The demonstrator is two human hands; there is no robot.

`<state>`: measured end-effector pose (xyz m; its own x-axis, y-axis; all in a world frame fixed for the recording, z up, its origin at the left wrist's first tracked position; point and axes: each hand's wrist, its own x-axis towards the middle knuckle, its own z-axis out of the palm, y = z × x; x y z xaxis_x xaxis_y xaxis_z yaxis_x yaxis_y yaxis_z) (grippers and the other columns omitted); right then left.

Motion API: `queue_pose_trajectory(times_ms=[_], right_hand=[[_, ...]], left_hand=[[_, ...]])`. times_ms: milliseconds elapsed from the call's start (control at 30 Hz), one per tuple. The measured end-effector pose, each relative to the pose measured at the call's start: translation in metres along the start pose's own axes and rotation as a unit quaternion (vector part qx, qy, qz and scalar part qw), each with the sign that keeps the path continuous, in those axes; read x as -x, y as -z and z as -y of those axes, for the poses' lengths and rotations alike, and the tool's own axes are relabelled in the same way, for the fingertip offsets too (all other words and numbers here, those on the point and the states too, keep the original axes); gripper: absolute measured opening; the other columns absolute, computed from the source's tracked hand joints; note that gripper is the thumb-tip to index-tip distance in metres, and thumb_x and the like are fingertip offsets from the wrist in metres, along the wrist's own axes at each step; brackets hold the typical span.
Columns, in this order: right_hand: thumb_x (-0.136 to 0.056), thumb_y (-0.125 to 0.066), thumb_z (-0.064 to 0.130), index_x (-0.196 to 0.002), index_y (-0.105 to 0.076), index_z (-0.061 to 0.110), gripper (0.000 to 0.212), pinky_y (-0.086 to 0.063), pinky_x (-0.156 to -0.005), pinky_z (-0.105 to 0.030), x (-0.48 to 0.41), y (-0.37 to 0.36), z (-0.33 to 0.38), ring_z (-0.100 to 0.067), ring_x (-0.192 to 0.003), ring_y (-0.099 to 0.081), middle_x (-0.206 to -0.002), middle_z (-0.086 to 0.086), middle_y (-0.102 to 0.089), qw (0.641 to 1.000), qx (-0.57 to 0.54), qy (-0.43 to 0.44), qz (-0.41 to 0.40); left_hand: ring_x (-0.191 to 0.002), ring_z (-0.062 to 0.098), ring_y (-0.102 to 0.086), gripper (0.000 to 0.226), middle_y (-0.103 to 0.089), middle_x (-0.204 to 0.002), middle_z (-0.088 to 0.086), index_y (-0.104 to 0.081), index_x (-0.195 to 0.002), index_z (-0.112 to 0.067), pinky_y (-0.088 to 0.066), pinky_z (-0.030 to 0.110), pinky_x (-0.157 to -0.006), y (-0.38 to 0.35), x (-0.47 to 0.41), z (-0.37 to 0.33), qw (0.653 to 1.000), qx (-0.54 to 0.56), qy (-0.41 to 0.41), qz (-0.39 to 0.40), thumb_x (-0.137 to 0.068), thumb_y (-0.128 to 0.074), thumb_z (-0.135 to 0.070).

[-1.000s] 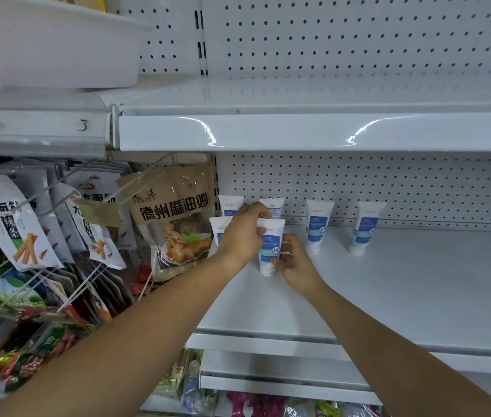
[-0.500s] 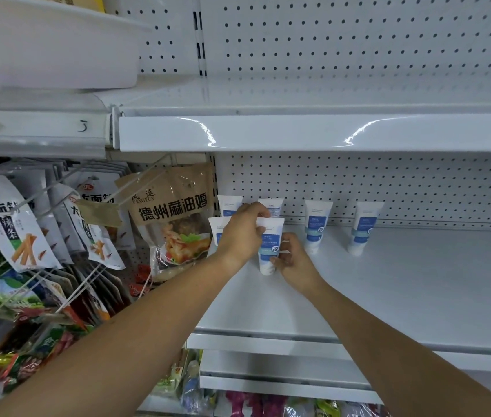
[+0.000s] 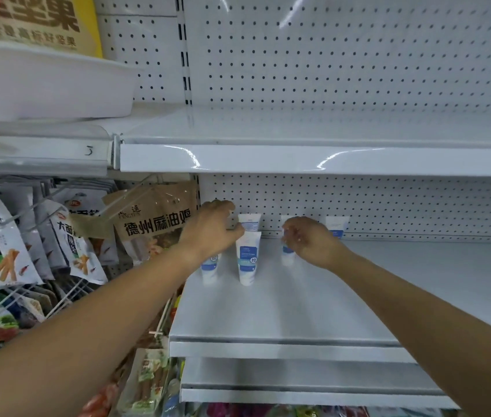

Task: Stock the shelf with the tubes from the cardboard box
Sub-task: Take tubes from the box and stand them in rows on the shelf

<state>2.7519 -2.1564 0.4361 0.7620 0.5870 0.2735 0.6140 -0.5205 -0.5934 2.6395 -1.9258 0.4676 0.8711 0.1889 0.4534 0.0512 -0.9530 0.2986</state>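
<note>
Tubes (image 3: 337,225) stand tall on the shelf (image 3: 298,311). My curled left hand (image 3: 211,233) is nearest the front tube (image 3: 247,257), just to its right. My right hand (image 3: 307,240) curls over another tube (image 3: 288,257). I can't tell if either hand holds one

Bright even light, glare streaks on upper shelf lip (image 3: 298,159), slight blur, wide-angle bowing at edges
</note>
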Motion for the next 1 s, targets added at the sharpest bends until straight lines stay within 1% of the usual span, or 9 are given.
queue_pose_trajectory(times_ms=[133,233,433,500,633,700,833,900,1000], right_hand=[[-0.092,-0.061,0.039,-0.126,-0.057,0.019,0.040,-0.048,-0.090,-0.032,-0.001,0.040,0.021,-0.016,-0.105,-0.057,-0.116,0.000,-0.059,0.987,0.152,0.055,0.023],[-0.093,-0.057,0.045,-0.129,-0.054,0.021,0.043,-0.042,-0.083,-0.027,-0.002,0.050,0.034,-0.013,-0.105,-0.051,-0.115,0.003,-0.056,0.977,0.196,0.076,0.031],[-0.091,-0.057,0.046,-0.123,-0.055,0.023,0.040,-0.050,-0.082,-0.034,-0.002,0.031,0.067,-0.016,-0.093,-0.056,-0.102,0.007,-0.051,0.973,0.183,0.128,0.054],[-0.091,-0.057,0.045,-0.125,-0.055,0.021,0.041,-0.049,-0.081,-0.033,0.001,0.018,0.078,-0.015,-0.091,-0.055,-0.103,0.007,-0.051,0.969,0.183,0.154,0.067],[-0.091,-0.055,0.046,-0.120,-0.057,0.020,0.038,-0.050,-0.084,-0.036,0.006,-0.014,0.100,-0.016,-0.096,-0.055,-0.109,0.002,-0.057,0.958,0.186,0.197,0.100],[-0.092,-0.054,0.046,-0.120,-0.058,0.020,0.038,-0.050,-0.086,-0.037,0.009,-0.032,0.115,-0.018,-0.101,-0.055,-0.112,0.000,-0.057,0.950,0.186,0.220,0.117],[-0.092,-0.052,0.050,-0.117,-0.058,0.018,0.041,-0.050,-0.084,-0.040,0.019,-0.077,0.147,-0.022,-0.100,-0.055,-0.111,-0.003,-0.056,0.933,0.173,0.278,0.151],[-0.092,-0.051,0.052,-0.112,-0.058,0.018,0.040,-0.050,-0.080,-0.039,0.026,-0.103,0.162,-0.021,-0.095,-0.055,-0.105,-0.003,-0.055,0.923,0.163,0.306,0.166],[-0.092,-0.049,0.052,-0.105,-0.058,0.018,0.037,-0.048,-0.075,-0.035,0.039,-0.145,0.183,-0.019,-0.091,-0.055,-0.100,-0.001,-0.054,0.908,0.143,0.339,0.200]], left_hand=[[-0.101,0.022,-0.060,0.071,-0.067,-0.110,0.000,-0.065,-0.111,-0.019,-0.052,0.035,-0.083,0.027,-0.003,0.008,0.994,-0.102,-0.009,0.031,-0.076,-0.034,-0.071],[-0.100,0.020,-0.060,0.059,-0.066,-0.109,-0.001,-0.064,-0.110,-0.022,-0.052,0.032,-0.078,0.037,0.003,0.014,0.987,-0.153,-0.005,0.044,-0.082,-0.042,-0.069],[-0.084,0.019,-0.061,0.033,-0.061,-0.086,-0.006,-0.059,-0.087,-0.029,-0.042,0.028,-0.060,0.056,0.050,0.019,0.986,-0.155,0.023,0.065,-0.087,-0.049,-0.060],[-0.078,0.018,-0.062,0.037,-0.061,-0.081,-0.006,-0.060,-0.084,-0.029,-0.046,0.028,-0.060,0.061,0.070,0.023,0.984,-0.153,0.050,0.074,-0.086,-0.048,-0.064],[-0.087,0.023,-0.066,0.064,-0.069,-0.094,0.002,-0.070,-0.096,-0.021,-0.055,0.034,-0.074,0.075,0.115,0.033,0.980,-0.160,0.101,0.054,-0.077,-0.036,-0.072],[-0.083,0.024,-0.065,0.056,-0.067,-0.088,0.003,-0.067,-0.085,-0.015,-0.056,0.035,-0.071,0.082,0.140,0.042,0.977,-0.160,0.132,0.049,-0.082,-0.044,-0.066],[-0.070,0.018,-0.057,0.044,-0.056,-0.075,-0.004,-0.059,-0.075,-0.022,-0.046,0.030,-0.055,0.094,0.195,0.068,0.963,-0.174,0.194,0.064,-0.084,-0.047,-0.064],[-0.062,0.015,-0.053,0.040,-0.053,-0.069,-0.006,-0.059,-0.075,-0.023,-0.040,0.027,-0.050,0.099,0.224,0.081,0.956,-0.176,0.226,0.071,-0.086,-0.050,-0.060],[-0.061,0.018,-0.055,0.043,-0.057,-0.070,-0.001,-0.061,-0.079,-0.020,-0.046,0.031,-0.050,0.105,0.265,0.101,0.944,-0.174,0.269,0.079,-0.086,-0.049,-0.060]])
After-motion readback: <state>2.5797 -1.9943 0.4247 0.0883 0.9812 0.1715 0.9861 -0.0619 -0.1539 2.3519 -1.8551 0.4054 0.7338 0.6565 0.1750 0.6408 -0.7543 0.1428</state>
